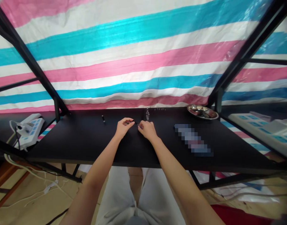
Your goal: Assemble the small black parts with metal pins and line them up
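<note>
Over the middle of the black table, my left hand (125, 126) and my right hand (147, 128) face each other with a small gap between their fingertips. My right hand is closed in a pinch, and a thin dark piece (136, 123) shows at its fingertips, too small to name. The fingers of my left hand are also pinched together; what they hold is hidden. Just beyond my right hand lies a little cluster of small shiny clear or metallic pieces (147, 114). A short black-and-white cylinder (103, 118) lies to the left.
Several tiny pieces (160, 109) line the table's back edge. A round metal dish (202, 112) sits at the back right, with a blurred-out flat item (192, 140) nearer me. Black frame posts (217, 97) flank the table (75, 137). A white power strip (32, 132) is at left.
</note>
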The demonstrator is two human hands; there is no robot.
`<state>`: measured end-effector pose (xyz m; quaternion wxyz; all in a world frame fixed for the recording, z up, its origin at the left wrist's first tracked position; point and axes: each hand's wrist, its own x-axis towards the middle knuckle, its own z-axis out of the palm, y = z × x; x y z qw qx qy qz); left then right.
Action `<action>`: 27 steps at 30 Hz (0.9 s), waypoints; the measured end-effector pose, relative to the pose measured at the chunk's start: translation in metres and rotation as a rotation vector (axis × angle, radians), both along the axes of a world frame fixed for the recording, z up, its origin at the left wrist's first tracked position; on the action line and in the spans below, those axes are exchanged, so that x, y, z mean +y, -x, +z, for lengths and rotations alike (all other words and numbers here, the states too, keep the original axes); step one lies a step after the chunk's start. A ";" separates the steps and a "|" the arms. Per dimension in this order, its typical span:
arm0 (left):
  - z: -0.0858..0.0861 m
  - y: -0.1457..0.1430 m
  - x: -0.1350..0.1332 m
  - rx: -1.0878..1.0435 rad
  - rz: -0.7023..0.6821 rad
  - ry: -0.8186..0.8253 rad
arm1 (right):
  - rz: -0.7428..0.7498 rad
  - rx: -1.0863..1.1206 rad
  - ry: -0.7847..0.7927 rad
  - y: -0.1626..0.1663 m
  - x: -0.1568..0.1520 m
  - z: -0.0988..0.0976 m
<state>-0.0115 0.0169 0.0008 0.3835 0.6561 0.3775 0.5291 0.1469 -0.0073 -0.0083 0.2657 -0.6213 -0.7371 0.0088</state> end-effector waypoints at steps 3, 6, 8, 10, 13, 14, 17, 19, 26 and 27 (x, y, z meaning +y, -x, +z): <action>-0.001 -0.001 0.000 -0.084 -0.061 0.090 | 0.017 0.008 -0.007 0.001 -0.001 0.000; -0.001 -0.003 0.000 -0.118 -0.087 0.145 | 0.029 0.010 -0.019 0.002 -0.002 0.000; -0.001 -0.003 0.000 -0.114 -0.088 0.166 | 0.032 0.014 -0.023 0.003 -0.002 0.001; -0.001 -0.004 -0.002 -0.087 -0.085 0.172 | 0.035 0.019 -0.025 0.004 -0.003 0.002; -0.001 -0.005 -0.004 -0.043 -0.093 0.169 | 0.042 0.023 -0.042 0.005 -0.004 0.002; -0.001 -0.005 -0.004 -0.038 -0.097 0.167 | 0.043 0.025 -0.050 0.006 -0.004 0.003; -0.001 -0.006 -0.005 -0.044 -0.096 0.166 | 0.048 0.039 -0.074 0.006 -0.005 0.003; -0.002 -0.006 -0.004 -0.048 -0.082 0.161 | 0.054 0.052 -0.083 0.006 -0.005 0.002; -0.009 -0.005 0.003 -0.041 0.007 0.133 | 0.075 0.083 -0.117 0.007 -0.003 -0.001; -0.009 -0.005 0.003 -0.038 0.011 0.131 | 0.084 0.083 -0.118 0.007 -0.003 -0.001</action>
